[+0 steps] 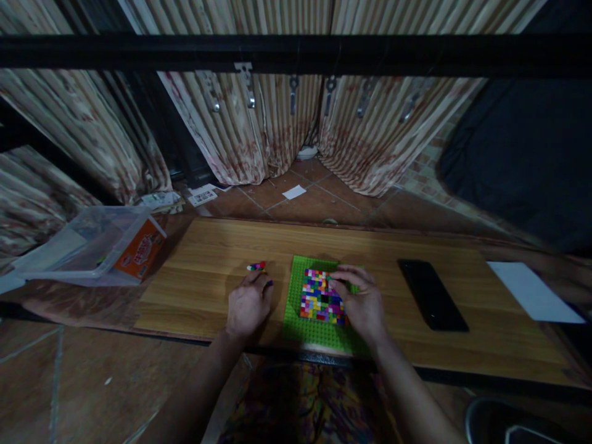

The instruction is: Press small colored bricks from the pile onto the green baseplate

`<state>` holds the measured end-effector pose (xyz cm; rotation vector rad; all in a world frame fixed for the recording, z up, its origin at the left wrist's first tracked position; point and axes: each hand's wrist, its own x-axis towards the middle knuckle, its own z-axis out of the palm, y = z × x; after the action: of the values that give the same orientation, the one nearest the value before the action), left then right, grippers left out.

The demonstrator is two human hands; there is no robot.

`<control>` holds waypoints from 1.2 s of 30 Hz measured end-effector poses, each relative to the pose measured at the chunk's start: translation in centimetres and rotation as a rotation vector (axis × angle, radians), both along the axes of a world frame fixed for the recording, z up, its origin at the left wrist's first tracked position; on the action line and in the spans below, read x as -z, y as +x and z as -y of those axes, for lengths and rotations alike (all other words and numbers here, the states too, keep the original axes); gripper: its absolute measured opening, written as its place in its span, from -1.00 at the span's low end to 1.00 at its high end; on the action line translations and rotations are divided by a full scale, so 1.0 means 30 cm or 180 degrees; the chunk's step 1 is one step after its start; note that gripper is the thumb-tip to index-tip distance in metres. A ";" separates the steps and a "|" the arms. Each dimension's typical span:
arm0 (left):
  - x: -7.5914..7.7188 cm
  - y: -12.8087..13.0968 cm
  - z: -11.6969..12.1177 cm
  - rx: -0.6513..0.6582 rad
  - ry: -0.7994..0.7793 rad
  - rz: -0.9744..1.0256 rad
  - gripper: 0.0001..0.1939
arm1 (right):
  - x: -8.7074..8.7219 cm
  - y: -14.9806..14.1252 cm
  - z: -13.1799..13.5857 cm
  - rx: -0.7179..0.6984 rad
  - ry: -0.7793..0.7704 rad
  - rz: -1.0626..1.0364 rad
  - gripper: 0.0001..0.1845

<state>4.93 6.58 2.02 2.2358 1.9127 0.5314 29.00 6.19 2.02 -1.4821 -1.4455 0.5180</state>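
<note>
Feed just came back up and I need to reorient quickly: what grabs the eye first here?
The bright green baseplate at the near middle of the wooden table, with a patch of multicoloured bricks on it. The right hand rests on that patch; the left hand lies beside the plate, near a few loose bricks. A black phone lies to the right.

No text could be read with certainty. White lettering was seen on the orange label (140, 248) of the clear plastic box (87, 243), but it was too small and blurred to be made out. Printed papers (202, 197) on the floor were likewise illegible.
</note>
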 end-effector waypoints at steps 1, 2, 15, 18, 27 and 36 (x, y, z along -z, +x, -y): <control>0.002 -0.001 0.001 0.0014 0.0024 0.0051 -0.82 | 0.007 0.000 -0.006 0.0010 -0.0026 -0.0030 -0.88; 0.003 -0.002 0.001 0.0021 0.0043 0.0111 -0.82 | 0.014 0.000 -0.012 0.0019 -0.0048 -0.0074 -0.88; -0.073 0.149 -0.049 0.0539 0.0338 0.1220 -0.79 | 0.040 0.014 -0.025 -0.0227 -0.0115 -0.0065 -0.84; -0.082 0.188 -0.067 0.0663 0.0281 0.1392 -0.80 | 0.030 0.014 -0.023 -0.0290 -0.0084 0.0068 -0.83; -0.079 0.261 -0.096 0.0659 -0.0402 0.1937 -0.77 | -0.015 0.004 -0.020 -0.0457 -0.0024 0.0587 -0.82; -0.041 0.295 -0.117 0.0604 -0.0941 0.2454 -0.72 | 0.011 0.016 -0.024 -0.0396 -0.0242 -0.0057 -0.79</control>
<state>13.78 10.09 3.24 1.6494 1.2717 0.8530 29.47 6.91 1.70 -1.4491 -1.5252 0.6673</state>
